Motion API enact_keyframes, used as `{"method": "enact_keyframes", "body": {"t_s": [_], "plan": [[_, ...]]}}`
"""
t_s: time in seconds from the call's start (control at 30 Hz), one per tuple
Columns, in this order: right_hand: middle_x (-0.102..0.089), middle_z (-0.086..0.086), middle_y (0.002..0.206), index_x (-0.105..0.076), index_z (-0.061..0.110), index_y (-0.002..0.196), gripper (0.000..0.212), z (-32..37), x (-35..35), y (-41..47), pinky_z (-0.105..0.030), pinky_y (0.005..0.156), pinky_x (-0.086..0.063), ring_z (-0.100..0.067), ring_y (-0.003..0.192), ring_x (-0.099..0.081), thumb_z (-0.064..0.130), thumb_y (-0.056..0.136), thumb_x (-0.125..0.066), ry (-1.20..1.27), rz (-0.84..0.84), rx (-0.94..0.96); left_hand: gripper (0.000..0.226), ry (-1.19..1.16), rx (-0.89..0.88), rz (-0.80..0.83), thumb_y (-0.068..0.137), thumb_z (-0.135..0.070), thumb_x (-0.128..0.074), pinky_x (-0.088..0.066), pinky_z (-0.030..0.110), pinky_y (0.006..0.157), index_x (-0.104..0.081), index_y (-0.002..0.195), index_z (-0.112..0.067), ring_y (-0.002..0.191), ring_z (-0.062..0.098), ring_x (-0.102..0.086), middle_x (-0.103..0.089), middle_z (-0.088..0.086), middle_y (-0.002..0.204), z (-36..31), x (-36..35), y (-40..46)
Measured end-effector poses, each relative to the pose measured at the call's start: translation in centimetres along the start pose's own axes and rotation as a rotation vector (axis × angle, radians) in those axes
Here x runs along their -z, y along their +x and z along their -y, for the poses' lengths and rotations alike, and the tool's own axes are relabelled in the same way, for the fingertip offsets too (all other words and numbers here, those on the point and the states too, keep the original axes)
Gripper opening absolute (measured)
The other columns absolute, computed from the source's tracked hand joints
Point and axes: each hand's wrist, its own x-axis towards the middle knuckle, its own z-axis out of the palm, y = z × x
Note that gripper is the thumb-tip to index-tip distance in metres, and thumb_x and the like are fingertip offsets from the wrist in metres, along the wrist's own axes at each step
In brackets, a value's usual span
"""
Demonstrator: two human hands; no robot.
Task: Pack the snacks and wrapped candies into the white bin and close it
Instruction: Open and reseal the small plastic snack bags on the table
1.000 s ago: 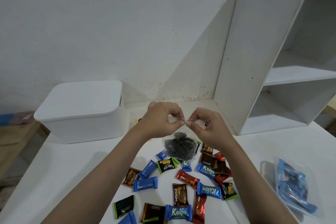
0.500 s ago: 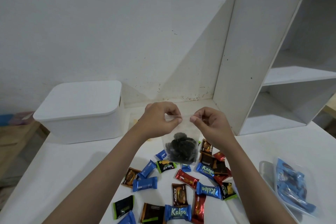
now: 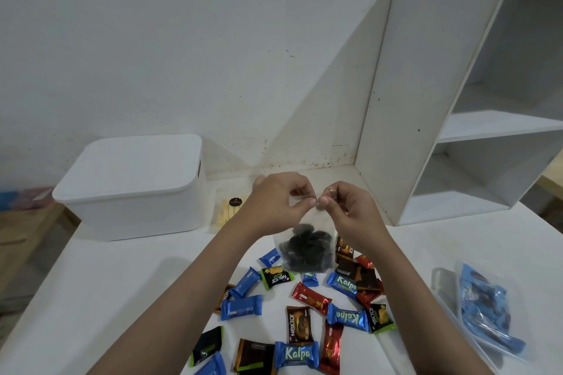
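Closing together again, my left hand (image 3: pixel 275 202) and right hand (image 3: pixel 350 210) are pinching the clear cookie bag (image 3: pixel 304 248) top, sealing it before I am lifting the white bin (image 3: pixel 134 189) lid.

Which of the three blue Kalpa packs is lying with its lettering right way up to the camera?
The Kalpa pack nearest the camera, at the bottom of the pile. The rightmost one reads upside down; the farthest one lies tilted.

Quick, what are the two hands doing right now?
Left hand: pinching the top edge of the clear bag of dark cookies.
Right hand: pinching the same top edge.
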Motion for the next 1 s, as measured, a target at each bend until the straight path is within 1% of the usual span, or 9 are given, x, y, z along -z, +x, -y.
{"method": "enact_keyframes", "body": {"t_s": [0.13,0.2,0.3,0.5,0.6,0.7,0.73,0.87,1.0], "plan": [[-0.069,-0.005,0.077,-0.065,0.023,0.078,0.013,-0.1,-0.2,-0.2,-0.043,0.076,-0.053,-0.028,0.08,-0.064,0.018,0.089,-0.064,0.172,0.019,-0.026,0.01,-0.008,-0.035,-0.03,0.077,-0.038,-0.059,-0.042,0.051,0.094,-0.055,0.068,-0.036,0.081,0.004,-0.059,-0.06,-0.018,0.071,0.0,0.1,-0.3],[-0.07,-0.008,0.077,-0.067,0.019,0.077,0.009,0.1,-0.4,-0.3,-0.037,0.072,-0.054,-0.027,0.077,-0.066,0.016,0.086,-0.067,0.279,-0.006,-0.063,0.008,-0.035,-0.036,-0.04,0.076,-0.037,-0.058,-0.043,0.052,0.094,-0.058,0.07,-0.032,0.08,0.0,-0.059,-0.061,-0.019,0.071,0.3,0.2,-0.2],[-0.07,-0.003,0.071,-0.067,0.008,0.077,0.009,0.5,-0.4,-0.4,-0.019,0.063,-0.05,-0.01,0.068,-0.065,0.016,0.08,-0.07,0.442,-0.034,-0.115,0.009,-0.079,-0.021,-0.038,0.075,-0.038,-0.058,-0.043,0.052,0.095,-0.061,0.071,-0.031,0.081,-0.002,-0.059,-0.062,-0.022,0.073,0.7,0.4,-0.1],[-0.062,0.006,0.059,-0.059,0.0,0.069,0.015,0.5,-0.1,0.0,-0.018,0.061,-0.048,-0.007,0.06,-0.057,0.002,0.079,-0.07,0.522,-0.047,-0.079,0.008,-0.103,-0.012,-0.009,0.075,-0.039,-0.059,-0.043,0.052,0.096,-0.059,0.067,-0.037,0.081,-0.003,-0.06,-0.064,-0.025,0.077,0.9,0.4,0.0],[-0.065,0.004,0.06,-0.061,-0.002,0.07,0.013,0.6,-0.2,0.0,-0.018,0.06,-0.049,-0.007,0.059,-0.06,0.002,0.078,-0.071,0.526,-0.056,-0.092,0.011,-0.123,-0.002,0.0,0.078,-0.035,-0.063,-0.047,0.041,0.092,-0.06,0.068,-0.037,0.08,-0.002,-0.06,-0.065,-0.02,0.074,1.0,0.6,-0.1],[-0.068,-0.003,0.069,-0.063,0.003,0.072,0.016,0.8,-0.4,0.0,-0.022,0.064,-0.054,-0.012,0.068,-0.066,0.017,0.073,-0.072,0.516,-0.082,-0.135,0.013,-0.13,0.028,0.06,0.083,-0.028,-0.069,-0.045,0.017,0.074,-0.062,0.074,-0.035,0.077,-0.007,-0.059,-0.065,-0.018,0.076,1.3,1.2,-0.2],[-0.069,-0.003,0.071,-0.062,0.005,0.073,0.019,0.7,-0.4,0.1,-0.026,0.068,-0.057,-0.016,0.072,-0.068,0.022,0.072,-0.07,0.531,-0.096,-0.164,0.01,-0.125,0.055,0.088,0.082,-0.028,-0.071,-0.043,0.015,0.07,-0.064,0.077,-0.033,0.077,-0.006,-0.059,-0.065,-0.017,0.078,1.6,1.5,-0.2],[-0.067,-0.007,0.08,-0.058,0.005,0.077,0.021,0.1,0.2,0.2,-0.032,0.072,-0.06,-0.018,0.076,-0.07,0.024,0.074,-0.066,0.689,-0.152,-0.27,0.006,-0.166,0.187,0.088,0.08,-0.024,-0.073,-0.054,0.032,0.073,-0.071,0.083,-0.019,0.077,0.013,-0.064,-0.068,-0.005,0.079,3.8,2.4,-0.5],[-0.072,-0.003,0.085,-0.062,0.01,0.091,0.01,0.5,0.6,0.1,-0.03,0.07,-0.057,-0.018,0.074,-0.07,0.016,0.084,-0.062,0.554,-0.119,-0.235,0.004,-0.453,0.177,-0.006,0.08,-0.012,-0.073,-0.052,0.046,0.087,-0.072,0.077,-0.013,0.083,0.029,-0.067,-0.073,0.006,0.078,4.6,2.5,-0.9]]}}
